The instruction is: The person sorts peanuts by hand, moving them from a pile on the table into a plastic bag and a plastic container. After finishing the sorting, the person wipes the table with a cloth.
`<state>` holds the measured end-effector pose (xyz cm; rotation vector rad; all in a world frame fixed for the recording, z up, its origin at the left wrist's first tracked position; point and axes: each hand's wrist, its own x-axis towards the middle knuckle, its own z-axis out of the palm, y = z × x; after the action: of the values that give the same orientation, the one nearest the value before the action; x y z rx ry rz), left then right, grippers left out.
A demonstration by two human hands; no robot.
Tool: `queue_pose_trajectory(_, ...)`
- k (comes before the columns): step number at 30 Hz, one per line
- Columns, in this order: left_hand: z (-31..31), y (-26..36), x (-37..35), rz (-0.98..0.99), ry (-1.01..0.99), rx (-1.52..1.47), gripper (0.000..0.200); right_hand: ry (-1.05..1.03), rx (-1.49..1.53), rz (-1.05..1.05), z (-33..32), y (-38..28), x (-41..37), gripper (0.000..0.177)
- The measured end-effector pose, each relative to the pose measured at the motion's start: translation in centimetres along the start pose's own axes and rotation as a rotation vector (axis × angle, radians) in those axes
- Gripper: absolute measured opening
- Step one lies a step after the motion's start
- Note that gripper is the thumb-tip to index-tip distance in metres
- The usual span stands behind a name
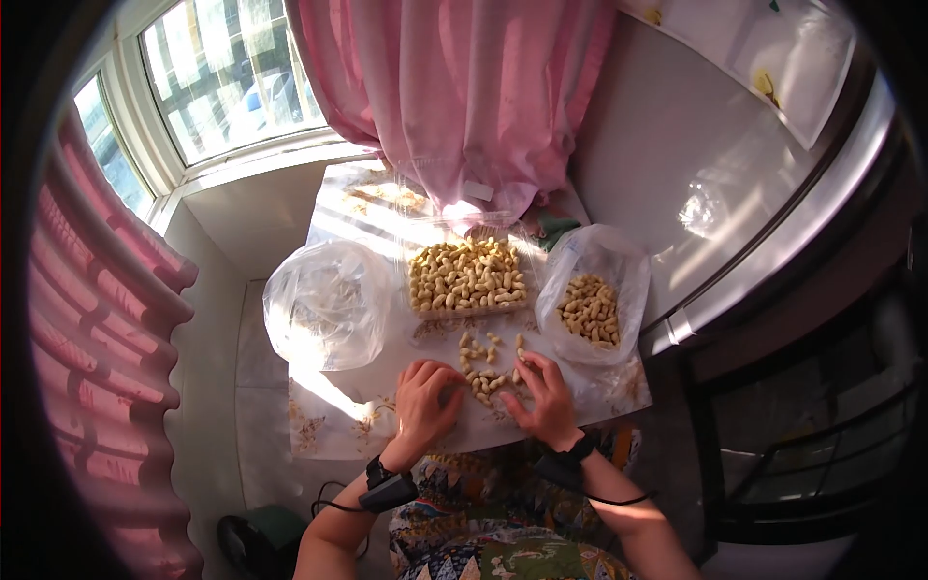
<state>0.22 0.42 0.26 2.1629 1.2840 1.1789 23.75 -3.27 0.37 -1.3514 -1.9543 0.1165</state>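
Note:
Several loose peanuts (486,383) lie on the patterned white tablecloth (362,430) between my two hands. My left hand (426,401) rests at their left side, its fingers curled together; what they hold, if anything, is hidden. On the right, my right hand (543,398) has thumb and index finger apart beside the loose peanuts, with one peanut (521,354) at its fingertips. Behind them stands a clear plastic box (469,311) full of peanuts (466,275). An open plastic bag (628,280) to the right holds more peanuts (589,310).
A translucent plastic bag (329,304) stands at the table's left, its contents unclear. Pink curtains (464,97) hang behind the table and at the far left. A dark green object (556,228) lies behind the right bag. Both wrists wear dark bands with devices.

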Motion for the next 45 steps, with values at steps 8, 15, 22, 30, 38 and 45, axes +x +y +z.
queue_pose_trajectory(8, 0.11, 0.00, -0.04, 0.004, 0.016, 0.003, 0.016, 0.038, 0.064, 0.038, 0.14, -0.13, -0.29, 0.052)
queue_pose_trajectory(15, 0.05, -0.11, -0.07, 0.007, 0.016, 0.008, 0.018, 0.085, 0.038, 0.003, 0.46, -0.02, -0.31, 0.049)
queue_pose_trajectory(22, 0.15, -0.12, -0.12, -0.003, 0.015, 0.010, 0.019, 0.077, 0.071, 0.035, 0.29, -0.28, -0.22, 0.047)
queue_pose_trajectory(30, 0.02, 0.05, -0.11, -0.025, -0.010, 0.015, 0.020, 0.173, 0.102, 0.080, 0.57, 0.07, -0.41, 0.038)
queue_pose_trajectory(38, 0.07, 0.09, -0.02, -0.012, -0.010, -0.007, 0.021, 0.330, 0.173, 0.251, 0.13, 0.45, -0.35, 0.015)
queue_pose_trajectory(45, -0.09, 0.27, 0.13, 0.002, 0.006, 0.005, 0.020, 0.328, 0.240, 0.357, 0.50, 0.52, -0.62, 0.014)
